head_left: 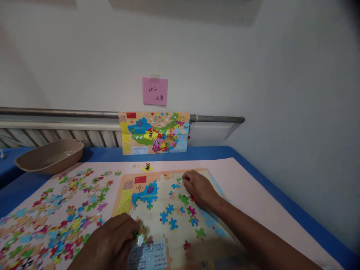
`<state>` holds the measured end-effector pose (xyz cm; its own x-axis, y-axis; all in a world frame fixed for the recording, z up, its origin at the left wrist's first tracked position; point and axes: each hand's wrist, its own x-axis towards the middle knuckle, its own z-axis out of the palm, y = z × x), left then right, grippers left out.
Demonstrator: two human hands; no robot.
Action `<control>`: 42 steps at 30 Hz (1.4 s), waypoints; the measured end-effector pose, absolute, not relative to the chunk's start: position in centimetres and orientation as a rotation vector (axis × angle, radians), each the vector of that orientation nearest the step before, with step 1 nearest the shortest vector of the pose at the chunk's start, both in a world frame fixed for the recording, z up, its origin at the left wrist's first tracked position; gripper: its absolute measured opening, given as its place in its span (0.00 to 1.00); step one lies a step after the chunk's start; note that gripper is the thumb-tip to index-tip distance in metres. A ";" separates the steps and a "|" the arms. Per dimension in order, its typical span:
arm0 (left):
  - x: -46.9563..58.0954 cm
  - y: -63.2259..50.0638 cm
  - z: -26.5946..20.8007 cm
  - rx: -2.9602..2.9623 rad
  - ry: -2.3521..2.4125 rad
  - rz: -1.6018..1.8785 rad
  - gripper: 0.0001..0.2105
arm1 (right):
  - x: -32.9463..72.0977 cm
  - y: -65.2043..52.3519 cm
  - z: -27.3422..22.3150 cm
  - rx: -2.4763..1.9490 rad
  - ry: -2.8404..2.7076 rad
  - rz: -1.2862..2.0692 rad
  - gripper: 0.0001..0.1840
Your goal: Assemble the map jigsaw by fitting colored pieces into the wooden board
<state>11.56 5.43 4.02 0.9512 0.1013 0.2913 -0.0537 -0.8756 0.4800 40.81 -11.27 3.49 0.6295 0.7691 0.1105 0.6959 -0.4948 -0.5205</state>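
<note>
Though mostly bare, puzzle board point(184, 225) with multicoloured pieces point(173, 224).

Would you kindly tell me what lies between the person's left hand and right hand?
In the head view, blue puzzle pieces lie on the pale board between the left hand and right hand, with peach pieces and green pieces closer to the right one.

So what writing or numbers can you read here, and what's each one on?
"252": handwritten on the pink note.
"小": handwritten below it on the same note; the next character is unclear.
"中": first character of the title on the map poster; the rest is blurred.
Too small or blurred to read: the poster's other print, and the jigsaw board's yellow panel, blue region and lower-left text block.
</note>
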 end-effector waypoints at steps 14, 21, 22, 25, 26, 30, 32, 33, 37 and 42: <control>11.4 5.1 2.6 2.630 0.137 0.473 0.10 | 37.2 -14.3 3.3 -2.511 -1.337 0.164 0.04; 11.7 4.5 3.9 2.466 0.312 0.277 0.13 | 37.1 -14.1 2.7 -2.465 -1.315 0.105 0.08; 11.7 4.5 4.0 2.452 0.315 0.265 0.14 | 37.1 -14.0 2.6 -2.459 -1.313 0.109 0.08; 11.9 4.5 4.0 2.416 0.331 0.252 0.16 | 37.0 -13.9 2.6 -2.435 -1.257 0.180 0.09; 12.0 4.5 4.0 2.402 0.343 0.251 0.17 | 37.1 -13.8 2.6 -2.419 -1.217 0.218 0.09; 12.2 4.7 4.0 2.348 0.377 0.257 0.19 | 37.6 -13.9 2.4 -2.235 -1.046 0.372 0.06; 12.3 4.8 4.1 2.329 0.379 0.267 0.18 | 37.9 -14.0 2.4 -2.091 -0.958 0.445 0.05; 12.3 4.8 4.1 2.324 0.377 0.275 0.18 | 37.8 -14.0 2.5 -2.012 -0.915 0.485 0.04; 12.4 4.7 4.3 2.320 0.366 0.308 0.19 | 35.9 -13.5 3.1 -1.750 -0.768 0.640 0.11; 11.9 5.5 5.2 2.365 0.300 0.358 0.19 | 30.9 -12.1 2.4 -1.494 -0.674 0.967 0.17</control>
<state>11.87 5.49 5.17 0.9346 0.3118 0.1711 0.1136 -0.7177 0.6870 30.86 -12.12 2.42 0.4911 0.8492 -0.1939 -0.1115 -0.1595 -0.9809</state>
